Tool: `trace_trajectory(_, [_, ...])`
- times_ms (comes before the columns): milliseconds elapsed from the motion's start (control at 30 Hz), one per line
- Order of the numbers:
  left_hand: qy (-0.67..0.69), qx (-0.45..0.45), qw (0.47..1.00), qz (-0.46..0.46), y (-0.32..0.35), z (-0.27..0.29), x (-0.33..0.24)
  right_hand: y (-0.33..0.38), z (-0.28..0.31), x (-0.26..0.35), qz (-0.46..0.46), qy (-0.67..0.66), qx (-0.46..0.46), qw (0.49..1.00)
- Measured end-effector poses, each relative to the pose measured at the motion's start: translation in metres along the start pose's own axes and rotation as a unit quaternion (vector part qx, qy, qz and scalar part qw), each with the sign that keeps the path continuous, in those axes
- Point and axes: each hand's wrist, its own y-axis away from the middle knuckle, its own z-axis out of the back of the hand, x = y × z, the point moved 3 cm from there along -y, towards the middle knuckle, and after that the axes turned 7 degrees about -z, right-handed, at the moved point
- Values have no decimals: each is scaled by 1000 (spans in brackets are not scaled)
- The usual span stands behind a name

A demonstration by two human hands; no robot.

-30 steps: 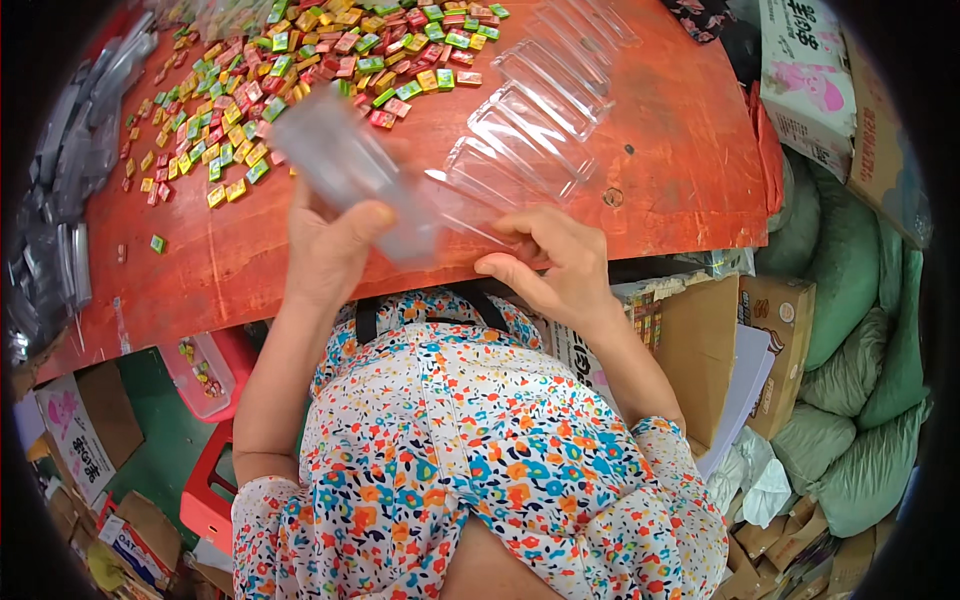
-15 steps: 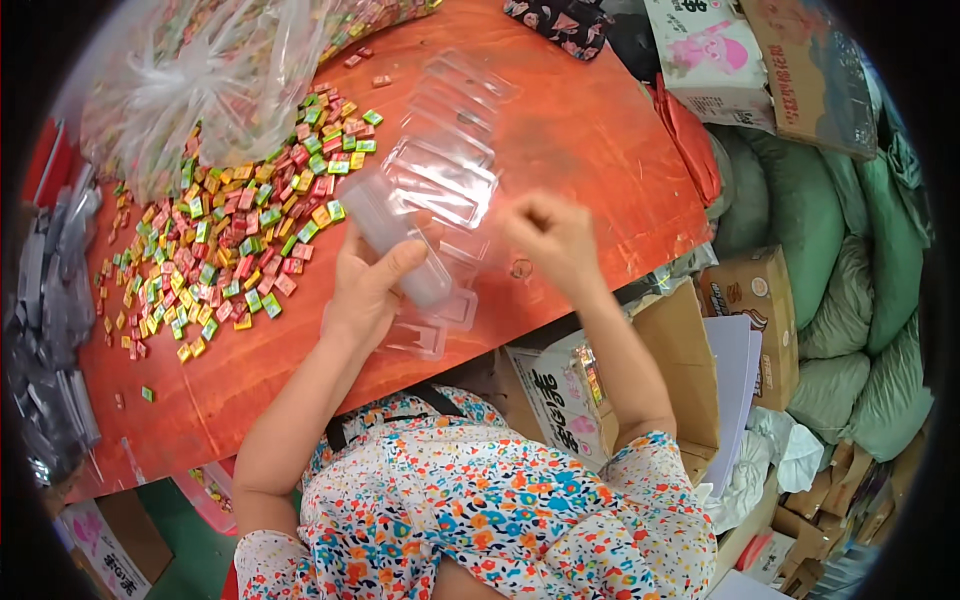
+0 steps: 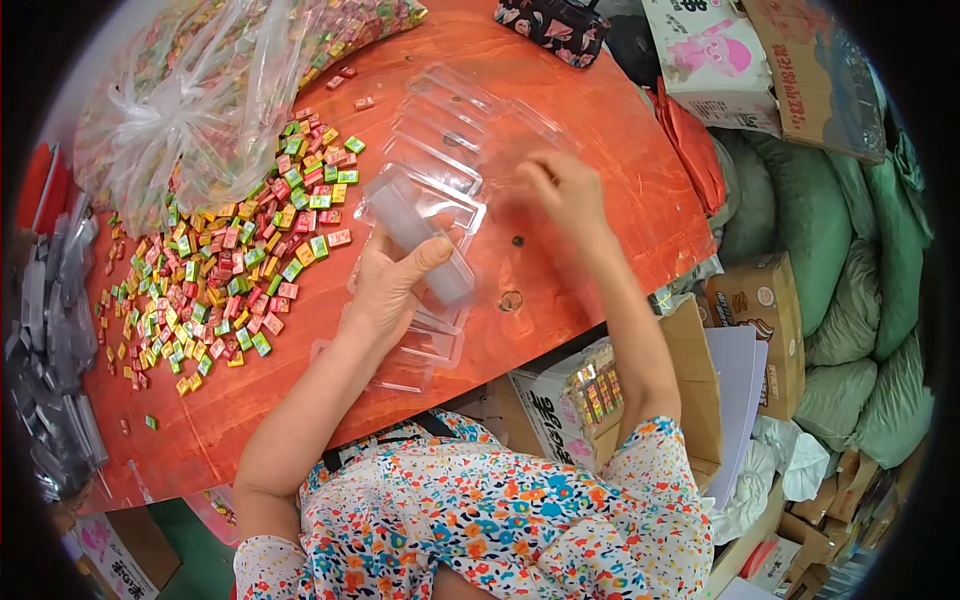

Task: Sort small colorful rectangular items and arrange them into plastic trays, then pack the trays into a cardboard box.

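My left hand (image 3: 395, 285) is closed around a stack of long, clear plastic trays (image 3: 415, 225), its thumb lying across the top. Beneath and beyond the stack, several shallow clear plastic trays (image 3: 440, 130) lie in an overlapping row on the red tabletop. To the right of them my right hand (image 3: 567, 205) is raised over the table with curled fingers. Motion blurs its fingertips, and whatever they may hold cannot be made out. A faint clear edge (image 3: 540, 118) shows just beyond that hand.
Small wrapped candies (image 3: 240, 270) in red, yellow and green lie heaped at left, by a large clear bag (image 3: 170, 120) of them. Grey plastic pieces (image 3: 45, 340) line the left edge. An open carton (image 3: 690, 385) stands below the table's right edge; green sacks (image 3: 790, 210) are beyond.
My right hand has moved slightly up and right, its fingers still curled. My left hand keeps the tray stack and has shifted a little right and down. The view has shifted slightly.
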Motion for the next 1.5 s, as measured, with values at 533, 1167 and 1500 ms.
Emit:
trace_trajectory(533, [-39,-10,998,-40,-11,-3,7,20,12,33,-119,-172,95,973])
trace_trajectory(1167, [4,25,999,-36,-2,-6,16,61,1,81,-299,-397,339,799])
trace_trajectory(1500, [-24,-32,998,-44,-1,2,16,24,17,34,39,214,-3,976])
